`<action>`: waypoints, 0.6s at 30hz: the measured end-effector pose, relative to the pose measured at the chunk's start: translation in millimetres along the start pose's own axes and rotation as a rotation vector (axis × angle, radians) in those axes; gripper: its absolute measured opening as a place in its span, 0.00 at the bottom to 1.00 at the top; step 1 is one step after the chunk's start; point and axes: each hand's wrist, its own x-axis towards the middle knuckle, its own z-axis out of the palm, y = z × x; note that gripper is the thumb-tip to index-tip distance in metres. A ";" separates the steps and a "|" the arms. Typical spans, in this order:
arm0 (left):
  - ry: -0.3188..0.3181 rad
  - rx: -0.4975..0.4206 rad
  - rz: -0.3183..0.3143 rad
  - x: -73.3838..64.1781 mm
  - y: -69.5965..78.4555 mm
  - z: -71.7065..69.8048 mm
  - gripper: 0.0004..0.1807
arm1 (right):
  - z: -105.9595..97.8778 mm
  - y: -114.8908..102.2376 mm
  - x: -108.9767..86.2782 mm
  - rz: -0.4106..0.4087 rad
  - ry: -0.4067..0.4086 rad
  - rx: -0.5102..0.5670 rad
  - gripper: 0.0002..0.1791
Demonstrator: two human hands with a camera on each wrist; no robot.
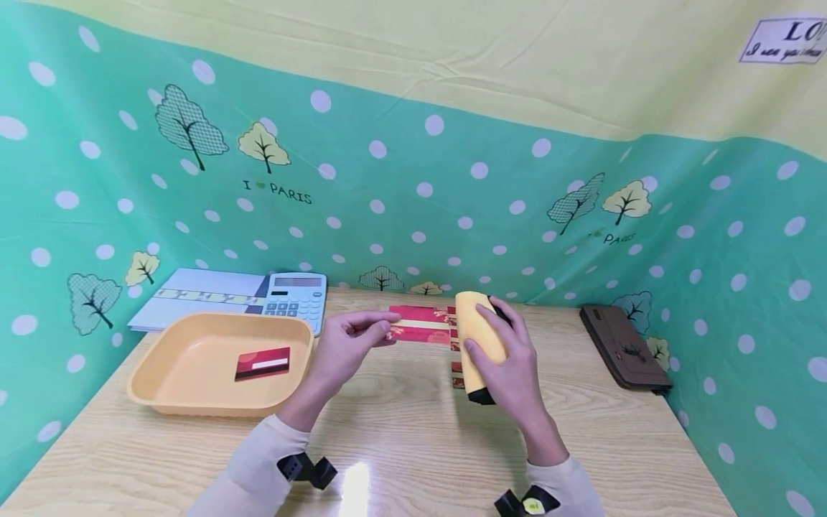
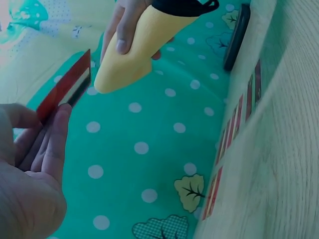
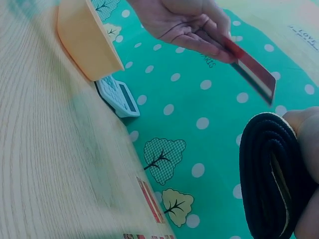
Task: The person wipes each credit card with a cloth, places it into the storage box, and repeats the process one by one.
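Observation:
My left hand (image 1: 341, 350) pinches a red card (image 1: 426, 335) with a cream band by its left end, above the table. Its other side, in the left wrist view, carries a white strip and a dark stripe. My right hand (image 1: 517, 370) grips a yellow, black-edged pouch or rolled cloth (image 1: 470, 330), fingers and thumb curled round it. In the right wrist view its end shows dark folded layers (image 3: 261, 164); a black loop shows in the left wrist view. Several red cards (image 1: 457, 368) lie on the table, partly hidden behind the yellow thing. Card and yellow thing are apart in the left wrist view.
A peach plastic basin (image 1: 194, 380) at left holds a red card (image 1: 262, 364). Behind it are a light blue calculator (image 1: 296, 301) and a pale folder (image 1: 200, 291). A brown wallet (image 1: 625, 348) lies at far right. A patterned green cloth hangs behind the table.

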 end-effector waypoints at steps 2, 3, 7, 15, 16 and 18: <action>0.003 0.005 0.019 -0.3 1.2 -1.1 0.13 | -0.4 -0.5 0.0 -0.002 0.000 -0.001 0.31; 0.004 0.010 0.026 -0.3 1.3 -1.6 0.13 | -0.6 -0.7 0.0 -0.002 0.000 0.000 0.31; 0.012 0.038 0.045 0.3 -0.2 -3.3 0.13 | -1.1 -1.1 -0.1 -0.003 0.000 -0.005 0.31; 0.016 -0.020 0.079 1.7 -2.9 -4.3 0.12 | -1.4 -0.8 -0.4 0.008 -0.002 -0.009 0.31; 0.017 -0.026 0.084 1.8 -2.8 -4.5 0.11 | -1.4 -0.8 -0.4 0.008 -0.002 -0.010 0.31; 0.020 -0.035 0.091 1.6 -2.6 -4.8 0.11 | -1.3 -1.0 -0.4 0.008 -0.003 -0.009 0.31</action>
